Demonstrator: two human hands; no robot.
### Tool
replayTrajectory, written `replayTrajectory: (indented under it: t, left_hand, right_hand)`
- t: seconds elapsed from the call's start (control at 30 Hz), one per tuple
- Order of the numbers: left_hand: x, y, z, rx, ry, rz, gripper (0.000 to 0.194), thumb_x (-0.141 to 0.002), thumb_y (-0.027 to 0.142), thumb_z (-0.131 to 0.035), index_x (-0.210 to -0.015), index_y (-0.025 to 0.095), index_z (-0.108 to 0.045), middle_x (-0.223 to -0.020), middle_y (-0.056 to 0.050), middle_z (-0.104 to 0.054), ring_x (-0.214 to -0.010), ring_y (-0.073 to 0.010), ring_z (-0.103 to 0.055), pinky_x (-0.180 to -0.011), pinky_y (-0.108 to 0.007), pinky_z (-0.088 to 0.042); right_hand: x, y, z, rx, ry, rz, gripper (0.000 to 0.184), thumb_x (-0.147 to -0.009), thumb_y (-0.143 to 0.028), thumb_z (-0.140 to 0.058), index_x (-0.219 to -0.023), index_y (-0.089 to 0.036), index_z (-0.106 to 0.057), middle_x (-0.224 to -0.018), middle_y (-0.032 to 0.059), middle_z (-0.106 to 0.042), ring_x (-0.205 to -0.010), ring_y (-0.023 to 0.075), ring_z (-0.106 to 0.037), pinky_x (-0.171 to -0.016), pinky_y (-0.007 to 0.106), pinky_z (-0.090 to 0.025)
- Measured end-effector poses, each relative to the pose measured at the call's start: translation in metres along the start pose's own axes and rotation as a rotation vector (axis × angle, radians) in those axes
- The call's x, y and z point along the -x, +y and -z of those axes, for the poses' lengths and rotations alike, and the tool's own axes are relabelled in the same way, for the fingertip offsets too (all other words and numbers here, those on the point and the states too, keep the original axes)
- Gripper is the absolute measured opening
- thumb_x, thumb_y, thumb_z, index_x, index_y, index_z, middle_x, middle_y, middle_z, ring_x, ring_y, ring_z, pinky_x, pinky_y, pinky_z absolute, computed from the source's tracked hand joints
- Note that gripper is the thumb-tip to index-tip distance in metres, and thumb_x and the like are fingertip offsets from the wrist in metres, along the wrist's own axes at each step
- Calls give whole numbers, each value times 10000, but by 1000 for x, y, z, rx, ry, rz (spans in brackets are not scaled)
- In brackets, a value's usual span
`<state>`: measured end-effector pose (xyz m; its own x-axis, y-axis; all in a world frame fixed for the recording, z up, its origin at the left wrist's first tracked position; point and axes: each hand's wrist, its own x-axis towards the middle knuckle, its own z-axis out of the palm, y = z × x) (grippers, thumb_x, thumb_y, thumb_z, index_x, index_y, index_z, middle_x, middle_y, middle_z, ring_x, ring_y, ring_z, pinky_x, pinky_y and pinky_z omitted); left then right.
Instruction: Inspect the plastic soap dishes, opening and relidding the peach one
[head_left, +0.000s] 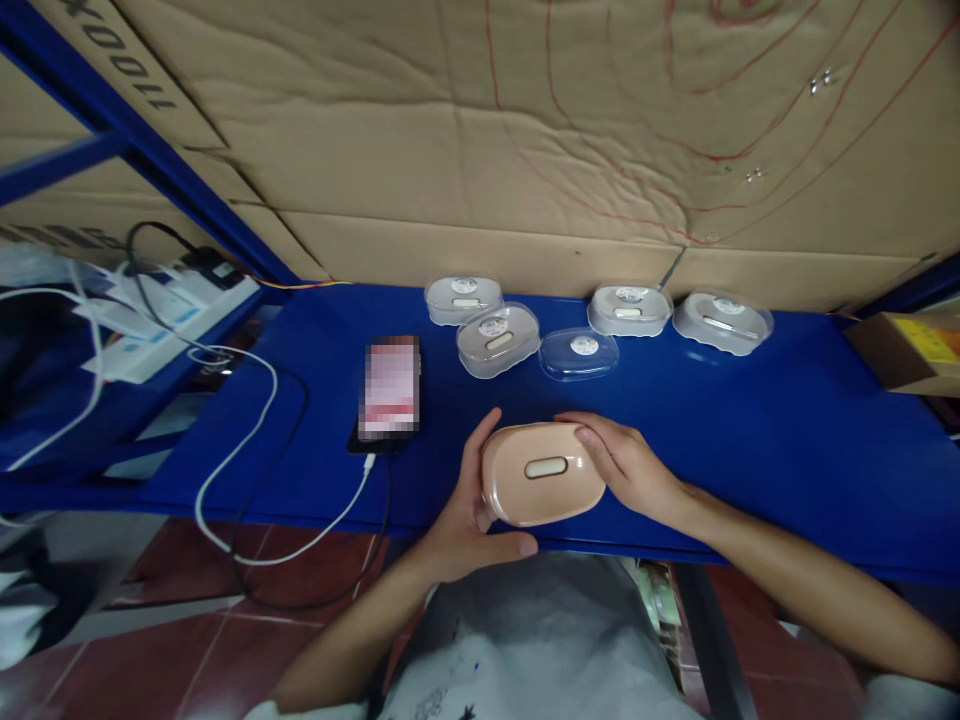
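Between my hands, above the blue table's front edge, is a peach oval box [536, 492] with a cream oblong piece set in its lid. My left hand [471, 520] cups its left end, fingers round the side and thumb stretched along the near edge. At its right end, my right hand [626, 462] grips the box with the thumb on top and fingers behind. Beyond it lies a clear plastic lid [579, 355] with a round sticker. The underside of the peach box is hidden.
Several grey oval boxes with clear covers [498, 340] line the back of the blue table [750, 430]. A phone [390, 390] with a white charging cable [300, 553] lies left. A cardboard box [911, 352] stands right, a power strip [169, 325] far left. Cardboard walls the back.
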<state>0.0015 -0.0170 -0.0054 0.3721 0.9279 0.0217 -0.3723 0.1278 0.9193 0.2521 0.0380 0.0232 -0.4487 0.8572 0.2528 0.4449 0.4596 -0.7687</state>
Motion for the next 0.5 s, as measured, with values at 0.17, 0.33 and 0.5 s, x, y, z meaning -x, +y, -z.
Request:
replayTrajectory:
  t: [0.17, 0.33, 0.5]
  left_hand:
    - [-8, -1, 2, -1, 197, 101, 752, -802, 319, -905, -1482, 319, -586, -1359, -74, -721, -1204, -274, -691, -1011, -329, -536]
    - [-10, -2, 3, 10, 340, 76, 632, -703, 289, -957, -1283, 296, -707, -1198, -28, -758, -1028, -217, -691, -886, -273, -520]
    - [-5, -4, 6, -106, 323, 25, 571, -713, 293, -948, -1238, 295, -722, -1199, -28, -752, -975, -209, -674, -837, -266, -504]
  right_hand:
    - [1, 0, 2, 78, 14, 126, 403, -1138, -362, -442, -1487, -224, -589, -1376, 137, -725, -1279, 270, -707, -1073, 444, -599]
    - [0, 4, 4, -20, -15, 53, 473, -1031, -449, -674, -1440, -224, -596, -1293, 112, -766, -1129, 262, -762, -947, 372, -632]
    - [0, 7, 2, -110, -2, 20, 338, -996, -456, -719, -1230, -217, -672, -994, 34, -793, -836, 188, -763, -723, 273, -615]
